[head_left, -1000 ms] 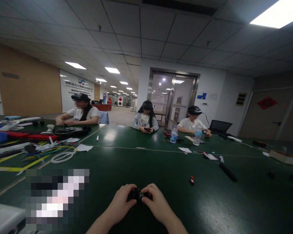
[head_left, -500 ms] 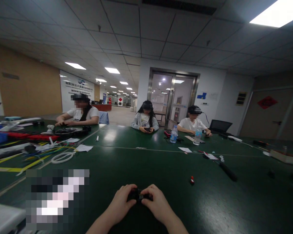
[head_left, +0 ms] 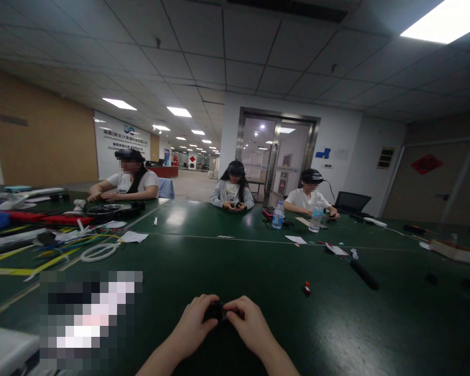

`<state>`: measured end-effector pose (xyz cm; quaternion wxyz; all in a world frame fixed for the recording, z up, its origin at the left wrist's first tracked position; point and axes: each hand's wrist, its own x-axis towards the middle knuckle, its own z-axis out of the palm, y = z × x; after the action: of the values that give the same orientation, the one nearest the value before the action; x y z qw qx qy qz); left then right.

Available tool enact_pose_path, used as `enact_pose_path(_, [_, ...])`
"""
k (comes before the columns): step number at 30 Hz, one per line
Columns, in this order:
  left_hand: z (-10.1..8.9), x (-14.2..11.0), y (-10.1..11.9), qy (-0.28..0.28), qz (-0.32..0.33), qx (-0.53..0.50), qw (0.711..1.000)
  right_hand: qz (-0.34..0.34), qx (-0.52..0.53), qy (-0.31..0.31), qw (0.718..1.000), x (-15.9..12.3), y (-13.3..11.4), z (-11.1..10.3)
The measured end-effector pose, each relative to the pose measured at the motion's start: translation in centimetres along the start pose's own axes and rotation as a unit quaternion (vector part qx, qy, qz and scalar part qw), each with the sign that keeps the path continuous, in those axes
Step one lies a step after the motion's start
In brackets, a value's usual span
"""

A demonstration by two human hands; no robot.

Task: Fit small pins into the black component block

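At the near middle of the green table (head_left: 203,266), both hands are around a small black object (head_left: 216,312). Its kind cannot be made out, as fingers cover much of it. My left hand (head_left: 196,321) grips its left side between thumb and fingers. From the right, the thumb and forefinger of my right hand (head_left: 248,319) are pinched at the object's right end; a dark part shows under those fingers. A small red-and-silver piece (head_left: 306,288) lies on the table to the right of my hands.
A black-handled tool (head_left: 364,274) lies to the right. Two water bottles (head_left: 278,215) stand farther back. On the left are a coiled white tube (head_left: 99,253), wires and a blurred-out item (head_left: 90,318). Across the table sit three people, one person (head_left: 233,193) handling a dark item.
The thumb and fingertips of my right hand have drawn closer together at the black object's right end, and less of its right part shows. My left hand keeps its grip.
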<state>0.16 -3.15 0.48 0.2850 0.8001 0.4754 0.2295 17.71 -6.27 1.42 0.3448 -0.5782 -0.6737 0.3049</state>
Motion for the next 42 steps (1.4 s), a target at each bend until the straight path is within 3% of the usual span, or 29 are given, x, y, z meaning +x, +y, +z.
enact_pose_path(11, [0.2,0.1,-0.2,0.006,0.002,0.016,1.000,0.003,0.032,0.035,0.999,0.2,0.4,-0.3])
enact_pose_path(16, [0.3,0.3,-0.7,0.010,-0.001,0.021,1.000,0.056,0.034,-0.006,0.998,0.0,0.5,-0.6])
enact_pose_path(42, [0.1,0.3,0.0,0.006,0.002,0.025,1.000,0.034,-0.019,0.005,0.999,-0.1,0.1,-0.1])
